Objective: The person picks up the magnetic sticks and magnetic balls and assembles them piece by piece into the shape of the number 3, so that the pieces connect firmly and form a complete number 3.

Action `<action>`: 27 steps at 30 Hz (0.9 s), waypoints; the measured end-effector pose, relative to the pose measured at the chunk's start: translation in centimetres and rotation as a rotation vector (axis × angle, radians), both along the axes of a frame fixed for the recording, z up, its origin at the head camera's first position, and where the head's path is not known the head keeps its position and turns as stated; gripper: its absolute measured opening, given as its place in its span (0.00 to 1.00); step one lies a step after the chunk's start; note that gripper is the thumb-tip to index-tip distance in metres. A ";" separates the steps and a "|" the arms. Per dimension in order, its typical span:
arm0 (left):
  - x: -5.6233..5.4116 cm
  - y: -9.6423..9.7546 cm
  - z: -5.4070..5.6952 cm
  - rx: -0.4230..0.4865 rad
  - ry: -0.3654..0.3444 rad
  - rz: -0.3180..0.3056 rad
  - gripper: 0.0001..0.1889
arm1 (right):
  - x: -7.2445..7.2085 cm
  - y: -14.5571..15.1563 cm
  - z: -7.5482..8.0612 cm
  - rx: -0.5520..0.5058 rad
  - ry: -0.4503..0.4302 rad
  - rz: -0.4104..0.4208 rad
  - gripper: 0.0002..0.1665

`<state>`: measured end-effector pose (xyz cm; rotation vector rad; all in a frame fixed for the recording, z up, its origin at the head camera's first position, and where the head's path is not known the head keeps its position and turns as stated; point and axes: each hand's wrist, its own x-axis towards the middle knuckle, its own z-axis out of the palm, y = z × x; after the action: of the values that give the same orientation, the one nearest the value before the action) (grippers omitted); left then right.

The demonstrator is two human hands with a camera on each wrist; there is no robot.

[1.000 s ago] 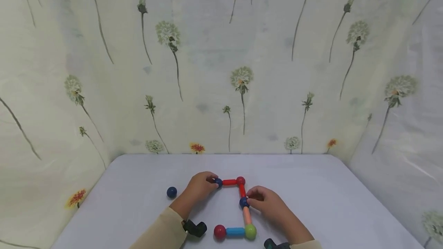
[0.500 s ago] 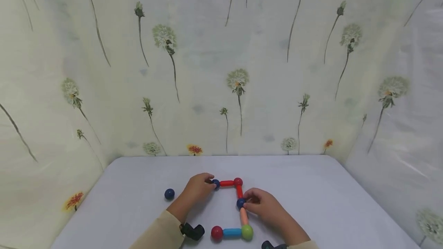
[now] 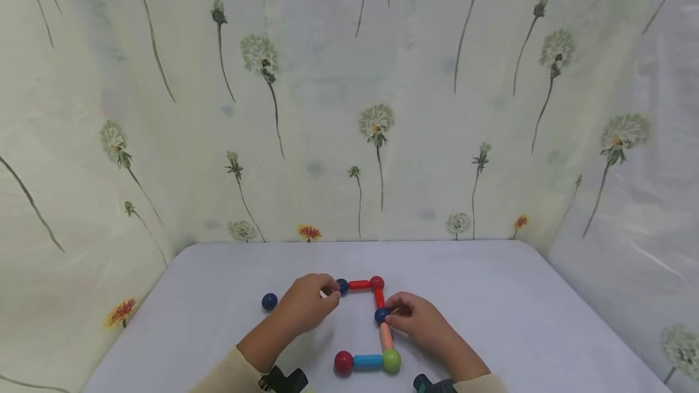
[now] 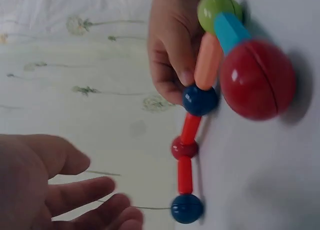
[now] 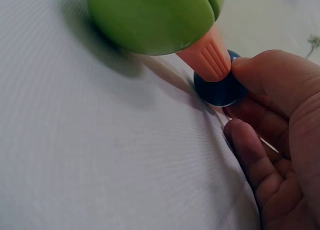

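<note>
A chain of magnetic balls and rods lies on the white table. Its far end is a dark blue ball (image 3: 343, 285), joined by a red rod (image 3: 359, 285) to a red ball (image 3: 377, 282). From there another red rod runs to a middle blue ball (image 3: 381, 316), which my right hand (image 3: 417, 320) pinches between thumb and fingers. A peach rod (image 3: 386, 336) connects that ball to a green ball (image 3: 391, 360). My left hand (image 4: 65, 185) holds nothing, its fingers loosely spread apart from the far blue ball in the left wrist view.
Nearest me, a light blue rod (image 3: 368, 362) links the green ball to a larger red ball (image 3: 343, 362). A loose blue ball (image 3: 269, 301) sits left of my left hand. A flower-printed curtain (image 3: 327, 108) hangs behind the table (image 3: 464, 265).
My left hand has let go of the far blue ball and drawn back slightly toward me. My right hand keeps its pinch on the middle blue ball.
</note>
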<state>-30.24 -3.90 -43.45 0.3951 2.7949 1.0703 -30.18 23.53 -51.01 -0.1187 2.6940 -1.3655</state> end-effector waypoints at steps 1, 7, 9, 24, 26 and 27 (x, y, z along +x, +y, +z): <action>0.6 -0.4 0.3 -0.004 -0.020 -0.026 0.08 | 0.0 0.0 0.0 -0.006 -0.003 0.003 0.16; 3.8 -2.8 1.0 -0.084 -0.180 -0.117 0.05 | -0.1 -0.3 -0.1 -0.001 -0.013 -0.001 0.16; 4.6 -3.5 0.9 -0.126 -0.215 -0.135 0.05 | -0.1 -0.3 -0.1 0.013 -0.016 -0.019 0.16; 7.2 -8.0 -2.7 -0.044 -0.300 -0.140 0.10 | 0.0 -0.3 0.0 0.037 -0.024 -0.052 0.16; 7.4 -7.9 -2.9 -0.041 -0.313 -0.135 0.11 | 0.0 -0.3 -0.1 0.037 -0.025 -0.057 0.16; 7.4 -7.9 -3.0 -0.041 -0.320 -0.130 0.12 | 0.0 -0.3 -0.1 0.035 -0.026 -0.057 0.16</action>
<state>-22.81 -11.80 -46.44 0.3597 2.4692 0.9516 -30.20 23.19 -51.10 -0.0205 2.7179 -1.3247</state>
